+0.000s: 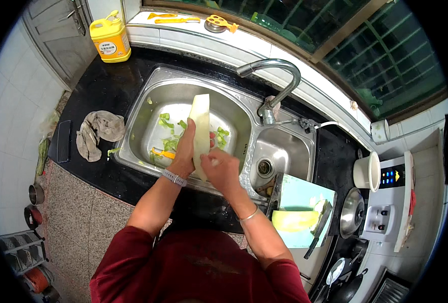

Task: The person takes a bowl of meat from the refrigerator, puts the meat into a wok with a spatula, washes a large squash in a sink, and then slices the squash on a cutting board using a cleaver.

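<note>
Over the large sink basin [241, 108], my left hand [185, 149] is wrapped around a long, pale, peeled gourd piece [201, 121], holding it tilted upright. My right hand [221, 170] is closed against the gourd's lower end; whatever its curled fingers grip is hidden. Below them on the basin floor lie green peelings [166, 121] and a yellow-orange peeler [163, 153], partly behind my left wrist. On the light blue cutting board [305, 189] to the right rests another pale green gourd piece [294, 220], beside a black-handled knife [320, 230].
A curved faucet [292, 83] arches behind the sink, next to a smaller basin [284, 151]. Left of the sink are a crumpled grey cloth [100, 132] and a yellow pump jug [110, 40]. A metal lid [352, 212] and white pot [367, 171] stand at the right.
</note>
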A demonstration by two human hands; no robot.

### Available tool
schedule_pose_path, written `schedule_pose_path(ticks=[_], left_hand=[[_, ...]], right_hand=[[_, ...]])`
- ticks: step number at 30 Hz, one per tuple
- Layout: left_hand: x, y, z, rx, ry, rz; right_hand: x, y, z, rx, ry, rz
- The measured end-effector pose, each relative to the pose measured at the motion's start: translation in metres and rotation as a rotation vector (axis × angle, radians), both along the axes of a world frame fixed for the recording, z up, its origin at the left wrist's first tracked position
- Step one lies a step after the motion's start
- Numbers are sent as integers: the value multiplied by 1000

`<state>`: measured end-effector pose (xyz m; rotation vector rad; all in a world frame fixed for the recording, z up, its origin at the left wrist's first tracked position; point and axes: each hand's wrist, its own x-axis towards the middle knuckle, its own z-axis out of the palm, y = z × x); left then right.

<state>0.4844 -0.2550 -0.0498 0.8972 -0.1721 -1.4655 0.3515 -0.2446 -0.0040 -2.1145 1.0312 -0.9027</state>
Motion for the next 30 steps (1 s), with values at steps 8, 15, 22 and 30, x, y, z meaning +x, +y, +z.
schedule_pose_path(ticks=[8, 15, 22, 30], left_hand=[[73, -15, 15, -273, 111, 141], [62, -1, 26, -258, 158, 32], [24, 10, 43, -164, 84, 40], [37, 10, 15, -113, -46, -33]], right_hand=[[-24, -36, -16, 402, -116, -137], [11, -57, 9, -109, -84, 65], [54, -58, 25, -221, -186, 117], [26, -11, -15, -182, -120, 298]])
